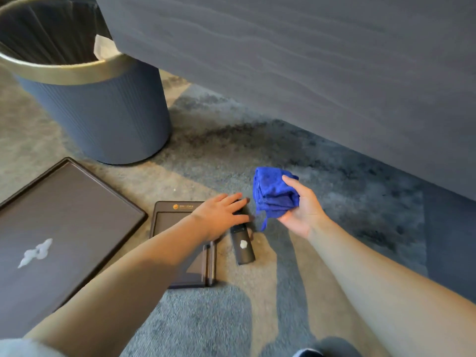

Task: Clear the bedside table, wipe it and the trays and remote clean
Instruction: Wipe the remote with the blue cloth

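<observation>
A black remote point(243, 244) lies on the carpet with a white smear near its lower half. My left hand point(221, 215) rests over its upper end, fingers spread across it. My right hand point(300, 206) holds a folded blue cloth point(273, 193) just right of and above the remote. A small dark tray point(167, 217) with a gold logo lies left of the remote, partly under my left forearm. A large dark tray point(67, 222) with a white smear sits at the far left.
A blue-grey ribbed bin point(110, 112) with a gold rim and a black liner stands behind the trays, white paper inside. A grey upholstered bed base point(309, 60) overhangs the carpet at the upper right. A dark shoe tip point(307, 353) shows at the bottom edge.
</observation>
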